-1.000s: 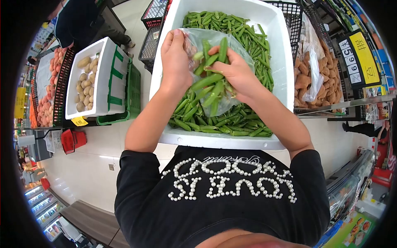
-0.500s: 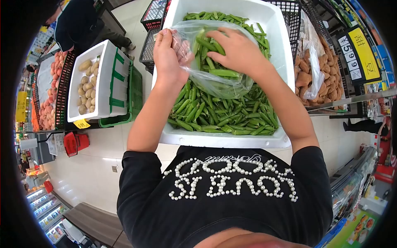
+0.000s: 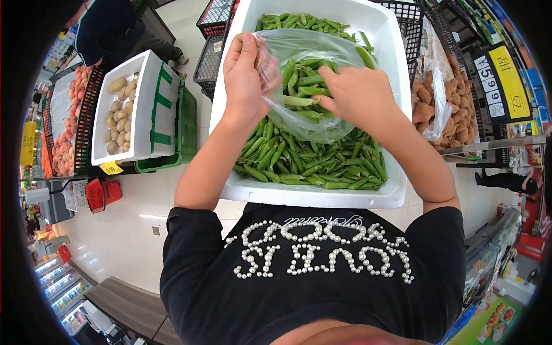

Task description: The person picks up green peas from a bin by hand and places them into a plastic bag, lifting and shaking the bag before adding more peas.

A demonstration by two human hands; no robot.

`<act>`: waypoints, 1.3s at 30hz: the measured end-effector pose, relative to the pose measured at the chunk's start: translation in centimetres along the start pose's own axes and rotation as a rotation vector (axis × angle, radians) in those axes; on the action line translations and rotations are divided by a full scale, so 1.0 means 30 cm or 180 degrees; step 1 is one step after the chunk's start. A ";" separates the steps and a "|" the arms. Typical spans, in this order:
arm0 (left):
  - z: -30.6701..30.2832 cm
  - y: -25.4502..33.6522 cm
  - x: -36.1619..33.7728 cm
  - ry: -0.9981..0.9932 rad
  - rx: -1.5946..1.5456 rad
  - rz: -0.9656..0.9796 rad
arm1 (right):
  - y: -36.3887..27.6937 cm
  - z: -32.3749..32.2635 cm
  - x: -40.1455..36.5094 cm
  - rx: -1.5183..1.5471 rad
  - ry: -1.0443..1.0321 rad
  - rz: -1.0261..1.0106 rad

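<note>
My left hand (image 3: 246,75) is closed around the gathered edge of a clear plastic bag (image 3: 322,131), with the film bunched beside its palm. Several green pea pods (image 3: 310,80) lie inside the bag, whose mouth gapes toward the right. At that mouth my right hand (image 3: 363,95) has its fingers curled, and its thumb tip meets the end of a pale pea pod (image 3: 298,101). Another pea pod (image 3: 365,57) sticks out past the knuckles; what holds it is hidden. Below the bag, a white foam box (image 3: 310,198) is heaped with pods.
Left stands a foam box (image 3: 144,149) of potatoes, beside a crate of reddish produce (image 3: 72,115). Brown tubers (image 3: 454,109) and a yellow price sign (image 3: 509,83) are at right. A person (image 3: 109,34) stands upper left; a red basket (image 3: 103,194) sits left.
My right hand has drawn back to the right from deep in the bag to its mouth, and its fingers have curled in. My left hand keeps its hold, slightly farther right.
</note>
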State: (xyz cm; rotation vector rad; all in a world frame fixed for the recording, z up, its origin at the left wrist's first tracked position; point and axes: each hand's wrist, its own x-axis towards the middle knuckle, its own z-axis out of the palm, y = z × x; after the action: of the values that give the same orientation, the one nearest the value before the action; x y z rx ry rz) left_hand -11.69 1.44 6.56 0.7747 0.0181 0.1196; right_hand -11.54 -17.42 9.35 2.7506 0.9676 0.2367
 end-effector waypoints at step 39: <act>-0.017 -0.003 -0.003 -0.0166 0.0167 0.0277 | 0.026 0.063 0.004 0.0707 0.1409 -0.0038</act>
State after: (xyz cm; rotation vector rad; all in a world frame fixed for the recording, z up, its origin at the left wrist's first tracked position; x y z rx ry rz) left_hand -11.79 1.72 6.14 0.8311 -0.0621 0.1820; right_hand -10.57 -18.20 7.73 2.9553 1.1733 0.8092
